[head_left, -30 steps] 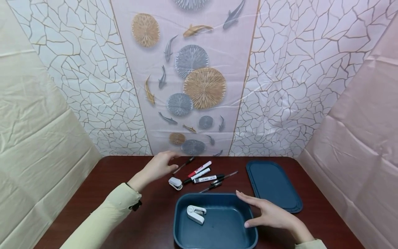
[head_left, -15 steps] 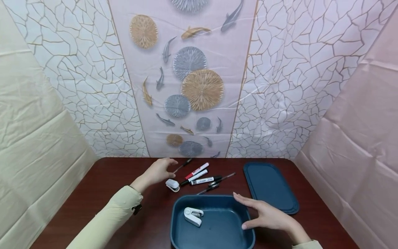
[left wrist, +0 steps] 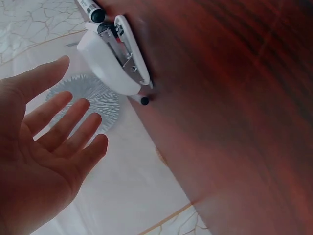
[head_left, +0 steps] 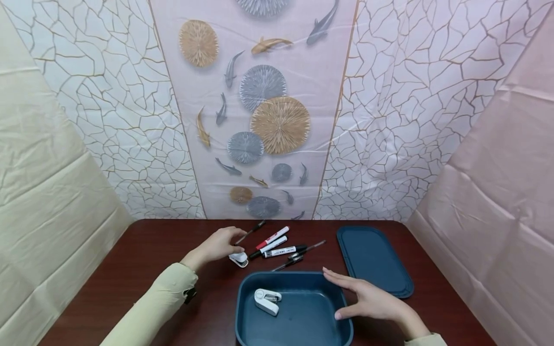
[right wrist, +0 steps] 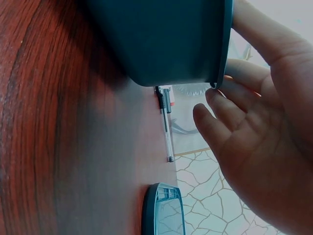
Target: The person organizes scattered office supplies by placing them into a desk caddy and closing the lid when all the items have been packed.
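My left hand (head_left: 215, 246) hovers with loosely bent fingers over a small white stapler (head_left: 239, 259) on the table. In the left wrist view, a gap shows between the fingers and that stapler (left wrist: 110, 61). A second white stapler (head_left: 267, 302) lies inside a dark blue rectangular container (head_left: 285, 273). My right hand (head_left: 368, 298) rests at the container's right side, its thumb over the rim and its index finger at the far right corner. The right wrist view shows the relaxed fingers of this hand (right wrist: 259, 117) beside the rim, without a curled grip.
Behind the container lie a red-and-white marker (head_left: 273, 236), white markers with black caps (head_left: 283, 251) and several pens (head_left: 289, 263). One pen (head_left: 251, 232) lies just beyond the left hand. A dark blue lid (head_left: 374, 262) is flat at the right. Patterned cloth hangs behind the table.
My left hand has come down and closer to me, from beside the far pen to over the stapler. The right hand stays at the container's rim. The head view has shifted slightly.
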`<state>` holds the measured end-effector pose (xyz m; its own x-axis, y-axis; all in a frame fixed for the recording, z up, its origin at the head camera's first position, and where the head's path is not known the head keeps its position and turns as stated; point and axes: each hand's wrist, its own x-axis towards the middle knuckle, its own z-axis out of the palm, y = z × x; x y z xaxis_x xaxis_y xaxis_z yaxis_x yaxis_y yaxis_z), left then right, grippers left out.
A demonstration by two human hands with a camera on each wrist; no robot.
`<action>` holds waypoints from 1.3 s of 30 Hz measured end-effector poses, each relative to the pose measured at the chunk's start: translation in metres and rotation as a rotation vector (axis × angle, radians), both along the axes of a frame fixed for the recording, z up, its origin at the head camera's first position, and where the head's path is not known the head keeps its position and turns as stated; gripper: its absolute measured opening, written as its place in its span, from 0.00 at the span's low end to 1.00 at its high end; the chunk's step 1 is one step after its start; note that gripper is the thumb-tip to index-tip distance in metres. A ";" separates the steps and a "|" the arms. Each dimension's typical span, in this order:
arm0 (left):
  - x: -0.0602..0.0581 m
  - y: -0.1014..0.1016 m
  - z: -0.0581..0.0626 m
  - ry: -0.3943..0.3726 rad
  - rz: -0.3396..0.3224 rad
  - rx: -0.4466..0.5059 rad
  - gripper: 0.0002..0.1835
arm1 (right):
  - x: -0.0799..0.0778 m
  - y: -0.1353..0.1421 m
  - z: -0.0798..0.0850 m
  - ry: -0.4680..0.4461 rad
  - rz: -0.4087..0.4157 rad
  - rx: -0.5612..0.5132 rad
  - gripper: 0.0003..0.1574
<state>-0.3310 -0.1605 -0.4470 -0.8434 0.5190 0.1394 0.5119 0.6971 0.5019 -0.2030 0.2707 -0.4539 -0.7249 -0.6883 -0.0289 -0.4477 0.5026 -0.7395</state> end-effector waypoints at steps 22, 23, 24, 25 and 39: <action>0.003 -0.014 -0.024 -0.132 0.039 0.128 0.22 | -0.002 -0.001 0.000 -0.015 -0.046 0.014 0.52; 0.003 -0.014 -0.025 -0.135 0.035 0.135 0.22 | -0.002 -0.001 0.000 -0.018 -0.046 0.012 0.52; 0.003 -0.015 -0.026 -0.141 0.031 0.145 0.22 | -0.002 -0.001 0.000 -0.021 -0.045 0.010 0.51; 0.003 -0.016 -0.027 -0.146 0.025 0.154 0.22 | -0.002 -0.001 0.000 -0.026 -0.044 0.005 0.51; 0.004 -0.019 -0.031 -0.141 -0.021 0.083 0.22 | -0.001 -0.001 -0.002 -0.027 -0.035 -0.013 0.51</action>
<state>-0.3273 -0.1791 -0.4780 -0.8464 0.5286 0.0639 0.4469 0.6399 0.6251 -0.2041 0.2701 -0.4559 -0.7477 -0.6628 -0.0402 -0.4095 0.5080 -0.7578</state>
